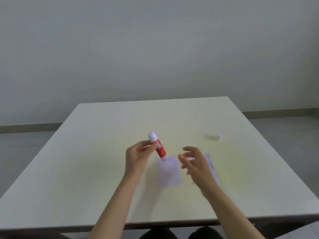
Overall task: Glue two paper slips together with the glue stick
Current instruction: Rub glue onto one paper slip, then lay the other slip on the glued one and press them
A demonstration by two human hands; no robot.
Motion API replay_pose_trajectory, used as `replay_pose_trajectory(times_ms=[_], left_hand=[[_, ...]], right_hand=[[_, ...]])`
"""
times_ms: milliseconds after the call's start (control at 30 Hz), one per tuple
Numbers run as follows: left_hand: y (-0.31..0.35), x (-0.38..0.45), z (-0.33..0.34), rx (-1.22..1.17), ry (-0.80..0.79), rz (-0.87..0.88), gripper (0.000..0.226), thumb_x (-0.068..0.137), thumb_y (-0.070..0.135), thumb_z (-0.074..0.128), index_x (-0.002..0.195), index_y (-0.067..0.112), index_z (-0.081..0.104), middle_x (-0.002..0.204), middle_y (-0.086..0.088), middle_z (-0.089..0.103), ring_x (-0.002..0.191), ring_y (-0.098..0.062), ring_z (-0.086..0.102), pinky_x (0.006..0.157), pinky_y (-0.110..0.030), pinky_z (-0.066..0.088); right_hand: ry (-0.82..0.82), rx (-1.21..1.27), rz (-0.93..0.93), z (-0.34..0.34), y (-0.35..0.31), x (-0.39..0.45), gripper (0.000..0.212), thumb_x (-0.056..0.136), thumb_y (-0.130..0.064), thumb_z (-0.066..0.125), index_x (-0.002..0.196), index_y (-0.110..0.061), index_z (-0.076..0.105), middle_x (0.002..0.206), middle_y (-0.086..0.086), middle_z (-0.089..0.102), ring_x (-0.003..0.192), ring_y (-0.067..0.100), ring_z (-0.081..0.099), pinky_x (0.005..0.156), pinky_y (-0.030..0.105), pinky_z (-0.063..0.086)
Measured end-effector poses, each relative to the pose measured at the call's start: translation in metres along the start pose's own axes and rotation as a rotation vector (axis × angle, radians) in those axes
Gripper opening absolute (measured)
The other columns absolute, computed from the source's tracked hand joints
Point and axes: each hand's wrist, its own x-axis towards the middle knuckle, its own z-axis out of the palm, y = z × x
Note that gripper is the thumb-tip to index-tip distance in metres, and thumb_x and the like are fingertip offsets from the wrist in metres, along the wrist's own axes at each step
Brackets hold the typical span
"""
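My left hand (138, 156) holds a red glue stick (159, 149) with white ends, tilted, its lower end just above the far edge of a white paper slip (170, 171) lying flat on the table (86, 169). My right hand (193, 161) hovers to the right with fingers spread and nothing in it, slightly blurred. It covers part of a second white paper slip (211, 164) lying beneath it.
A small white object (219, 136), possibly the glue stick's cap, sits on the table at the far right. The table's front edge runs near the bottom of the view, with dark legs below it. A plain wall stands behind.
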Motion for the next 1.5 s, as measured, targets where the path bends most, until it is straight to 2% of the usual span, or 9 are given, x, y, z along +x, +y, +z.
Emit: replay_pose_trajectory(times_ms=[167, 367, 833, 1100, 1167, 1267, 1333, 1400, 1500], left_hand=[[0.009, 0.056, -0.043, 0.272, 0.157, 0.143, 0.015, 0.074, 0.029, 0.076, 0.066, 0.038, 0.068, 0.06, 0.015, 0.071, 0.066, -0.024, 0.067, 0.065, -0.031, 0.045], [0.005, 0.077, -0.054, 0.456, 0.128, 0.188, 0.027, 0.077, 0.034, 0.07, 0.054, 0.046, 0.063, 0.057, 0.035, 0.063, 0.049, -0.007, 0.042, 0.042, -0.012, 0.033], [-0.017, 0.083, -0.051, 0.504, -0.012, 0.193, 0.03, 0.086, 0.032, 0.06, 0.058, 0.022, 0.064, 0.056, 0.012, 0.071, 0.057, 0.006, 0.064, 0.041, -0.006, 0.032], [-0.025, 0.083, -0.051, 0.539, 0.007, 0.142, 0.022, 0.084, 0.032, 0.059, 0.065, 0.025, 0.068, 0.065, 0.012, 0.074, 0.055, 0.005, 0.057, 0.044, -0.008, 0.035], [-0.025, 0.084, -0.053, 0.501, 0.007, 0.092, 0.012, 0.082, 0.032, 0.065, 0.091, 0.027, 0.072, 0.091, 0.011, 0.075, 0.085, -0.001, 0.064, 0.066, -0.011, 0.043], [-0.02, 0.073, -0.056, 0.496, 0.195, 0.165, 0.061, 0.078, 0.025, 0.075, 0.133, 0.011, 0.052, 0.131, -0.003, 0.054, 0.121, -0.016, 0.051, 0.101, -0.029, 0.041], [-0.011, 0.054, -0.048, 0.573, 0.375, 0.483, 0.039, 0.082, 0.017, 0.071, 0.118, 0.007, 0.063, 0.119, -0.013, 0.058, 0.113, -0.025, 0.055, 0.097, -0.026, 0.039], [-0.004, 0.03, -0.03, 0.569, 0.346, 0.691, 0.014, 0.084, 0.011, 0.065, 0.096, 0.006, 0.072, 0.098, -0.01, 0.066, 0.092, -0.016, 0.06, 0.085, -0.019, 0.043], [0.006, -0.003, 0.004, 0.411, 0.004, 0.478, 0.008, 0.085, 0.014, 0.066, 0.084, 0.012, 0.074, 0.08, 0.001, 0.073, 0.07, 0.002, 0.061, 0.07, -0.009, 0.044]], right_hand=[[0.396, -0.454, -0.145, -0.059, 0.018, 0.029, 0.03, 0.081, -0.019, 0.071, 0.109, -0.013, 0.062, 0.097, 0.007, 0.063, 0.07, 0.02, 0.055, 0.065, 0.026, 0.04], [0.288, -0.667, -0.004, -0.075, 0.041, 0.042, 0.04, 0.081, -0.023, 0.071, 0.118, -0.01, 0.064, 0.106, 0.011, 0.065, 0.099, 0.03, 0.057, 0.082, 0.035, 0.046], [0.389, -0.769, 0.008, -0.061, 0.04, 0.042, 0.023, 0.08, -0.02, 0.07, 0.103, -0.015, 0.072, 0.108, 0.009, 0.065, 0.101, 0.029, 0.054, 0.079, 0.035, 0.044], [0.439, -0.559, 0.035, -0.069, 0.038, 0.044, 0.014, 0.085, -0.009, 0.06, 0.089, -0.013, 0.072, 0.092, 0.007, 0.071, 0.084, 0.023, 0.059, 0.068, 0.029, 0.04], [0.43, -0.444, 0.074, -0.075, 0.033, 0.047, 0.013, 0.084, -0.008, 0.061, 0.087, -0.013, 0.073, 0.087, 0.007, 0.072, 0.077, 0.021, 0.059, 0.068, 0.027, 0.04], [0.376, -0.163, 0.115, -0.084, 0.02, 0.051, 0.011, 0.083, -0.005, 0.063, 0.089, -0.005, 0.073, 0.075, 0.006, 0.068, 0.064, 0.018, 0.056, 0.06, 0.026, 0.041], [0.297, 0.069, 0.135, -0.084, 0.008, 0.05, 0.012, 0.084, -0.004, 0.063, 0.091, -0.001, 0.072, 0.07, 0.005, 0.064, 0.061, 0.017, 0.052, 0.054, 0.026, 0.038], [0.202, 0.222, 0.165, -0.078, -0.005, 0.049, 0.01, 0.085, -0.005, 0.062, 0.086, -0.006, 0.072, 0.073, 0.004, 0.064, 0.062, 0.017, 0.053, 0.054, 0.025, 0.036], [0.095, 0.305, 0.179, -0.061, -0.023, 0.049, 0.012, 0.085, -0.005, 0.062, 0.08, -0.01, 0.072, 0.074, 0.003, 0.065, 0.063, 0.017, 0.054, 0.055, 0.025, 0.036]])
